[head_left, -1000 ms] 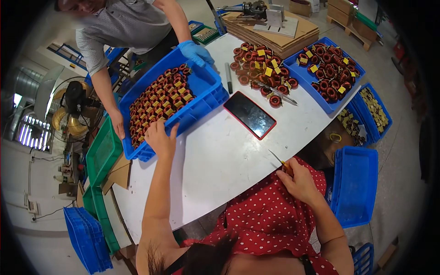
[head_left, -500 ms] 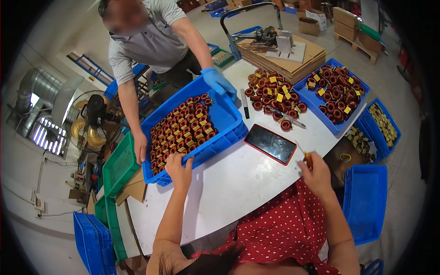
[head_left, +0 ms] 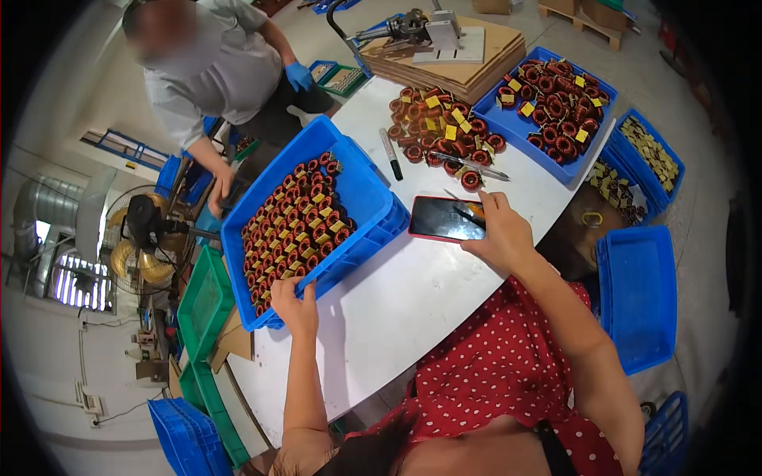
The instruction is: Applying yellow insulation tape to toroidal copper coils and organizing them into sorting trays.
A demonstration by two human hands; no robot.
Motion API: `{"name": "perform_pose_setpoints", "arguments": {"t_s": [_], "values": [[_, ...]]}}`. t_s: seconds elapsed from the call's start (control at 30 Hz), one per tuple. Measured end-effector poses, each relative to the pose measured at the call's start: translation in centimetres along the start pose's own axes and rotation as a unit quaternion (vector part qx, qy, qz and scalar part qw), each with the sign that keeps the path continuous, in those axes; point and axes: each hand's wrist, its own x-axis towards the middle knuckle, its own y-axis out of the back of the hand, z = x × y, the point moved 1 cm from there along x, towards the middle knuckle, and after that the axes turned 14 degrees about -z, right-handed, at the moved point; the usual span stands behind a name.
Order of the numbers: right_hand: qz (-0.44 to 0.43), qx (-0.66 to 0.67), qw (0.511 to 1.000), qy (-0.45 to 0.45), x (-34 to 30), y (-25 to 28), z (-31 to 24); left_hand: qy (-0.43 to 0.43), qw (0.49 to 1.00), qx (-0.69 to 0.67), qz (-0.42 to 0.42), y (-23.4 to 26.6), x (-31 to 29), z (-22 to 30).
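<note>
My left hand (head_left: 295, 309) is closed over the near rim of a blue plastic crate (head_left: 359, 168) on the table's left side. Inside it, copper-wound ring coils (head_left: 295, 226) with yellow tags are packed in rows. Over the right end of a red-edged phone (head_left: 435, 218), my right hand (head_left: 504, 232) is closed on a slim tool (head_left: 471, 209) with an orange-yellow handle and a thin metal tip; its exact kind is unclear. Beyond the phone lies a loose heap of similar coils (head_left: 432, 119). A marker (head_left: 390, 155) and a pen-like silver tool (head_left: 474, 164) lie beside the heap.
A second blue crate of coils (head_left: 591, 170) stands at the table's right. Behind the heap, a clamp fixture (head_left: 448, 40) rests on stacked boards (head_left: 468, 75). Blue bins (head_left: 639, 301) stand at right, green trays (head_left: 208, 297) at left. A co-worker (head_left: 218, 75) stands beyond the crate.
The co-worker has let go of the crate and drawn both hands back. My right hand has moved forward over the phone with the slim tool. My left hand stays on the crate rim.
</note>
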Motion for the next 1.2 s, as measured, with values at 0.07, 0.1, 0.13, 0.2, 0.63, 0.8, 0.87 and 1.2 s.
{"name": "perform_pose_setpoints", "arguments": {"t_s": [0.07,0.1,0.13,0.2,0.63,0.8,0.87,1.2], "values": [[-0.008,-0.013,1.000,-0.002,-0.1,0.0,0.3,-0.028,0.999,-0.013,0.010,0.0,0.0,0.0],[-0.009,-0.027,1.000,0.007,-0.2,0.1,0.6,-0.028,0.999,-0.021,0.020,0.0,0.0,0.0],[0.000,-0.043,0.998,0.039,-0.3,0.2,0.8,-0.017,1.000,-0.019,0.017,-0.1,-0.1,-0.1],[0.038,-0.036,0.998,0.045,-0.9,0.6,1.3,-0.028,0.999,-0.022,0.037,0.0,-0.4,-0.2],[0.067,-0.018,0.993,0.096,-0.8,1.7,2.2,0.042,0.998,-0.023,0.042,1.2,-4.6,3.2],[0.054,0.003,0.993,0.109,-0.8,2.0,1.9,0.045,0.998,-0.016,-0.035,3.6,-7.5,4.1],[0.053,0.004,0.993,0.105,-1.1,1.8,1.9,0.048,0.997,-0.027,-0.045,4.2,-9.2,4.6],[0.068,-0.001,0.989,0.134,-1.4,1.5,2.4,0.074,0.994,-0.022,-0.080,4.9,-11.7,7.0]]}}
